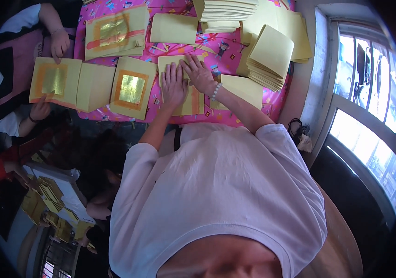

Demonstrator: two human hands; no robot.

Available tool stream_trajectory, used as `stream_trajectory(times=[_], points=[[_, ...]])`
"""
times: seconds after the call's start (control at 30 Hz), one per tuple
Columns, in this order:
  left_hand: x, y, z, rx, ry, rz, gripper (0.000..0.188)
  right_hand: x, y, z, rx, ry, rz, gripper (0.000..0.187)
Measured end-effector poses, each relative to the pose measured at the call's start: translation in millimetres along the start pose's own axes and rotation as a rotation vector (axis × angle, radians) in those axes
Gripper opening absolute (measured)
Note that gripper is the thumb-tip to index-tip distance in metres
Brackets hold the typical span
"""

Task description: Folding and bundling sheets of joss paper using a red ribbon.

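My left hand [175,85] lies flat on a folded yellow paper sheet [193,103], its fingers stretched out toward the far edge. Right beside it, my right hand [199,75] presses on the same sheet with fingers spread; a beaded bracelet [216,91] circles that wrist. An orange-red strip shows on the sheet below my hands, and the palms hide its middle. To the left lies a yellow sheet with a gold foil panel [132,88] in an orange border. A plain yellow sheet [240,91] is partly under my right forearm.
A co-worker's hands [59,44] touch another foil-panelled sheet [53,83] at the left. Stacks of folded yellow paper [269,58] stand at the right and a further pile [228,10] at the back. A pink patterned cloth [225,48] covers the table.
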State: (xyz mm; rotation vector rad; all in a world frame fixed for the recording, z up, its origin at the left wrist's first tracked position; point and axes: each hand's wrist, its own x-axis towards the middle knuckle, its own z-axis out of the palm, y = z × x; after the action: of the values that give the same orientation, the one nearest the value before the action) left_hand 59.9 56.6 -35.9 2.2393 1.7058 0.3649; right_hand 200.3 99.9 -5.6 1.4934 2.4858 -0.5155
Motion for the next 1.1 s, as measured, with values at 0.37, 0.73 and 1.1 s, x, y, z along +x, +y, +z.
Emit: stream_trajectory(times=[0.37, 0.73, 1.1], points=[[-2.6, 0.0, -0.4, -0.009, 0.011, 0.001, 0.061, -8.7, 4.0, -13.0, -0.063, -0.064, 0.016, 0.104], [-4.8, -13.3, -12.5, -0.118, -0.002, 0.015, 0.058, -9.3, 6.3, -15.9, -0.067, -0.102, 0.063, 0.104], [-16.9, -37.4, -21.0, -0.151, 0.23, -0.469, 0.045, -10.9, 7.3, -21.2, -0.08, -0.041, 0.006, 0.112]])
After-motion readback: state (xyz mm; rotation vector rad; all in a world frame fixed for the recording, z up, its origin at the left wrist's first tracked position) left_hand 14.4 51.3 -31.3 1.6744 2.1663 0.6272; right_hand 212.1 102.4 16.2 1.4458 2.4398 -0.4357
